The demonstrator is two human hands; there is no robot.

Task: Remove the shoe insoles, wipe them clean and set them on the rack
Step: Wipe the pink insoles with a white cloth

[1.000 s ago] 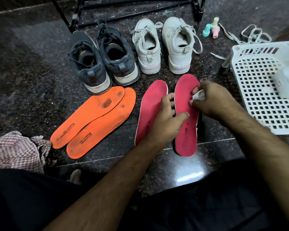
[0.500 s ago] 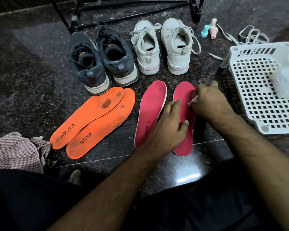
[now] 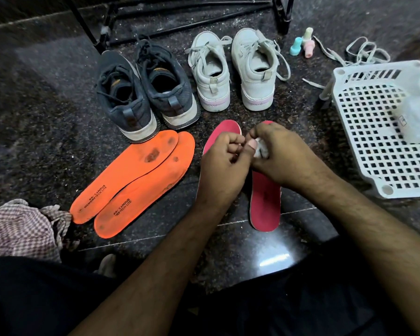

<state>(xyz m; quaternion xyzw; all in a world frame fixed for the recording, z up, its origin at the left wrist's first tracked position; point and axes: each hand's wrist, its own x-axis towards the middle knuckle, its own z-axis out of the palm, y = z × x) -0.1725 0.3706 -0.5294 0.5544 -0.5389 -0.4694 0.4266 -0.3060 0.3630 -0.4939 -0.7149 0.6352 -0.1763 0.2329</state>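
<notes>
A: What is recorded at the centre?

B: Two pink insoles are laid side by side on the dark stone floor [image 3: 46, 122]. The left pink insole [image 3: 224, 130] is mostly covered by the left hand [image 3: 222, 163]; the right pink insole [image 3: 264, 204] shows its heel end below the right hand [image 3: 280, 156].

A: And the hands?

B: They are brought together above the insoles. A small white wipe [image 3: 261, 149] is pinched in the right hand's curled fingers. The left hand's fingers are curled, with the thumb set against the wipe; whether the wipe is actually gripped by it cannot be told.

A: Other insoles?

B: Two orange insoles [image 3: 136, 180] are listed to the left, overlapping along one edge, stained dark near the toes and printed at the heels.

A: Footwear?

B: A dark pair of shoes [image 3: 143, 93] is stood beyond the orange insoles, a white pair of shoes [image 3: 233, 71] beyond the pink ones, heels towards the viewer.

A: Remaining items?

B: A black metal rack [image 3: 184, 18] is seen behind the shoes. A white plastic basket [image 3: 374, 132] is placed at the right, three small pastel bottles [image 3: 302, 44] and loose white laces [image 3: 359, 53] beyond it. A checked cloth [image 3: 22, 229] is bunched at the lower left.
</notes>
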